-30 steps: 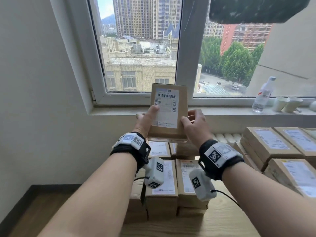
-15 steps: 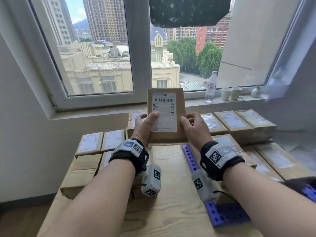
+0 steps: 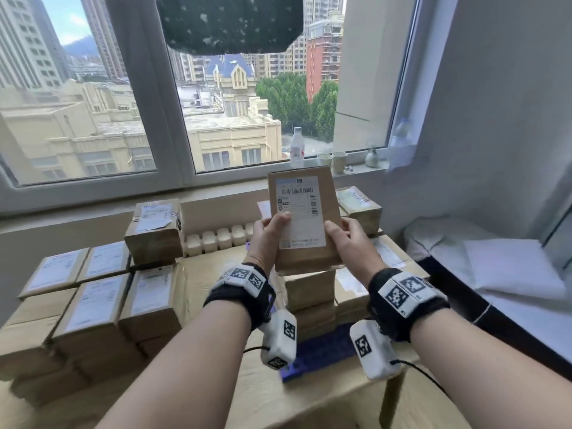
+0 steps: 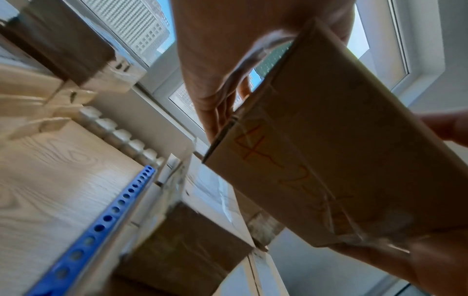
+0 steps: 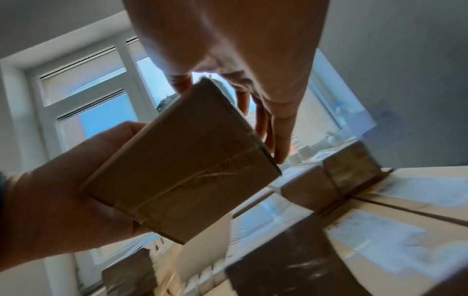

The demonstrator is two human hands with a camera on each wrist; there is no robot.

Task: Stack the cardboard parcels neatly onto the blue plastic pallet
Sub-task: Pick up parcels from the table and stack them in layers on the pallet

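Note:
I hold a brown cardboard parcel [image 3: 305, 218] with a white shipping label upright between both hands. My left hand [image 3: 268, 232] grips its left edge, thumb on the label. My right hand [image 3: 345, 238] grips its right edge. The parcel hangs just above a stack of parcels [image 3: 309, 289] standing on the blue plastic pallet [image 3: 322, 348]. In the left wrist view the parcel's underside [image 4: 341, 150] shows orange handwriting, and the pallet's perforated blue edge [image 4: 101, 226] runs along the wooden table. In the right wrist view both hands clasp the parcel [image 5: 182, 174].
Several labelled parcels [image 3: 93, 305] are piled at the table's left, with one raised stack [image 3: 153, 230] behind. A radiator [image 3: 216, 239] sits under the window sill, which bears a water bottle [image 3: 297, 147] and cups [image 3: 339, 161]. White sheets [image 3: 510, 267] lie at right.
The view has swung right from the left pile. Both hands have carried the parcel across the table to just above the stack on the blue pallet.

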